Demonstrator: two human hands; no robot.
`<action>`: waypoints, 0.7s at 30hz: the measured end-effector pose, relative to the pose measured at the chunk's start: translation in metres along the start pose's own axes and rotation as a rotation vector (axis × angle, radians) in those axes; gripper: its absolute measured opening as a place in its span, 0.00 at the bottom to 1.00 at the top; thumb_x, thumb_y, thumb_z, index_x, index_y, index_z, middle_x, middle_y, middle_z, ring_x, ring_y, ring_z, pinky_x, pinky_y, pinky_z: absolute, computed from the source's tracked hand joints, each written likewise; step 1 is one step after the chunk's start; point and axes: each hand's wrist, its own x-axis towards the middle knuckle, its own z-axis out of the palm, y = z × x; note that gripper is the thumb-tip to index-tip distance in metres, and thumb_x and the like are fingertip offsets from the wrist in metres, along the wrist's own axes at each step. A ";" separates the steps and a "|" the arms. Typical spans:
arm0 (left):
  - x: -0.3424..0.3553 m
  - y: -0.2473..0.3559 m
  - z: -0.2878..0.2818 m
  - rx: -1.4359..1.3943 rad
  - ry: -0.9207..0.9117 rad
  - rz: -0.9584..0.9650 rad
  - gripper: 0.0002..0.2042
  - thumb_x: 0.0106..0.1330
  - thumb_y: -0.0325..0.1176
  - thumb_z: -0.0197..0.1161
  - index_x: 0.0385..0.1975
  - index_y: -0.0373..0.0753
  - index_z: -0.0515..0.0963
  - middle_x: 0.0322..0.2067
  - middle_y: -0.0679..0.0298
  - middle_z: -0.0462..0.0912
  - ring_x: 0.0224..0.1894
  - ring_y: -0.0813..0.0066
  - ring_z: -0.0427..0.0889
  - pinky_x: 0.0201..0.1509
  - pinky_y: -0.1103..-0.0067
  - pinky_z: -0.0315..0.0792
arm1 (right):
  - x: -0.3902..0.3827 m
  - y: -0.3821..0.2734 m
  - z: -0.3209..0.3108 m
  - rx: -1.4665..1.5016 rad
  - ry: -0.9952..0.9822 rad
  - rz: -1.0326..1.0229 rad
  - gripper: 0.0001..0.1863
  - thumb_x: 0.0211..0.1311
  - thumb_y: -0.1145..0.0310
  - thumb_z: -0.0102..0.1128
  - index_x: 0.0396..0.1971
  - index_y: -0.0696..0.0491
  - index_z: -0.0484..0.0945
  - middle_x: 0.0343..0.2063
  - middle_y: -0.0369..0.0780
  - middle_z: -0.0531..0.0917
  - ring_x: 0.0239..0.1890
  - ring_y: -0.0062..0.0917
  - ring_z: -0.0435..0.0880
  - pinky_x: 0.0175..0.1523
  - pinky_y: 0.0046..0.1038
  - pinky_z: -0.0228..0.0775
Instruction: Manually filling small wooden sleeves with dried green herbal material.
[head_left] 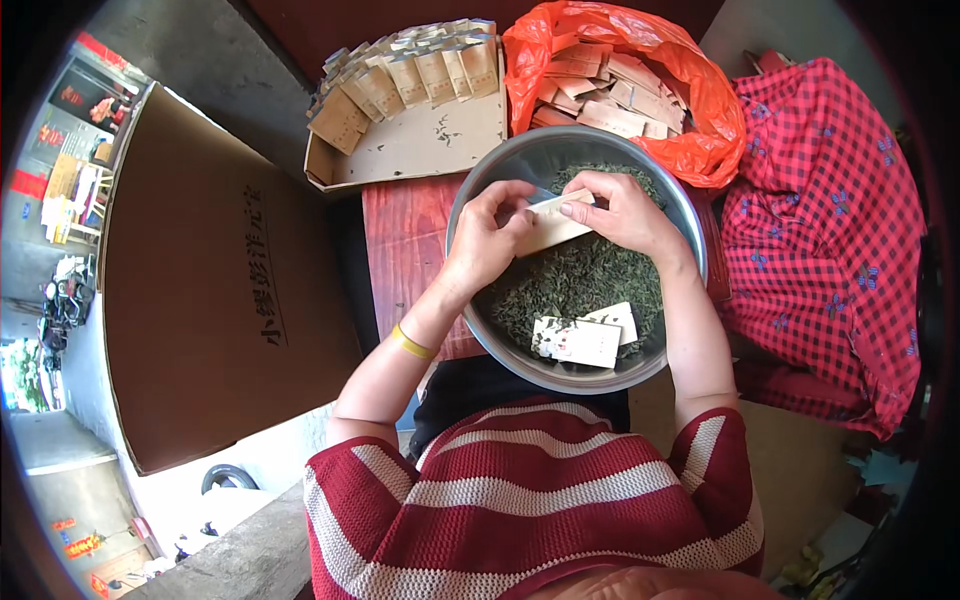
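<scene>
Over a large metal basin [690,235] of dried, dark green tea-like leaves [560,285], both hands hold one small cream paper packet [553,222]. My left hand [490,235] has its fingers curled at the packet's left end. At the other end, my right hand [625,215] pinches the packet, its thumb lying on the front face. Whether the packet has leaves inside cannot be seen. Two more packets lie on the leaves at the near side of the basin: a white printed packet [580,343] overlaps a second packet [620,318].
Behind the basin, a shallow cardboard box [410,140] holds rows of upright packets and some loose leaves. An orange plastic bag [715,115] full of flat packets touches the basin's far right. Red checked cloth [820,240] lies right; a big carton [200,290] stands left of the red table [410,240].
</scene>
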 end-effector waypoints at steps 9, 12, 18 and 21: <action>0.005 -0.011 -0.003 -0.398 0.108 -0.107 0.29 0.70 0.32 0.62 0.67 0.27 0.60 0.52 0.55 0.77 0.53 0.74 0.77 0.56 0.77 0.73 | 0.002 -0.005 0.035 -0.134 0.422 -0.184 0.12 0.67 0.64 0.63 0.39 0.59 0.80 0.30 0.40 0.86 0.30 0.23 0.84 0.37 0.24 0.73; 0.004 -0.003 -0.012 -0.623 0.048 -0.130 0.29 0.69 0.33 0.62 0.67 0.31 0.61 0.54 0.57 0.77 0.53 0.73 0.78 0.55 0.74 0.76 | 0.004 -0.006 0.039 0.522 0.317 0.078 0.13 0.74 0.61 0.54 0.44 0.56 0.78 0.32 0.34 0.82 0.30 0.15 0.81 0.34 0.19 0.75; 0.001 -0.004 -0.019 -0.807 -0.076 -0.016 0.33 0.63 0.34 0.69 0.67 0.34 0.63 0.59 0.58 0.75 0.58 0.69 0.77 0.57 0.72 0.76 | 0.009 0.008 0.044 0.910 0.272 0.303 0.14 0.74 0.57 0.51 0.45 0.52 0.76 0.34 0.35 0.81 0.32 0.17 0.80 0.31 0.19 0.74; -0.003 -0.001 -0.011 -0.506 -0.088 0.131 0.36 0.61 0.34 0.72 0.68 0.34 0.62 0.60 0.57 0.74 0.59 0.70 0.75 0.58 0.74 0.75 | 0.010 0.012 0.050 1.061 0.129 0.382 0.16 0.75 0.54 0.49 0.47 0.51 0.74 0.30 0.35 0.81 0.27 0.20 0.81 0.28 0.20 0.73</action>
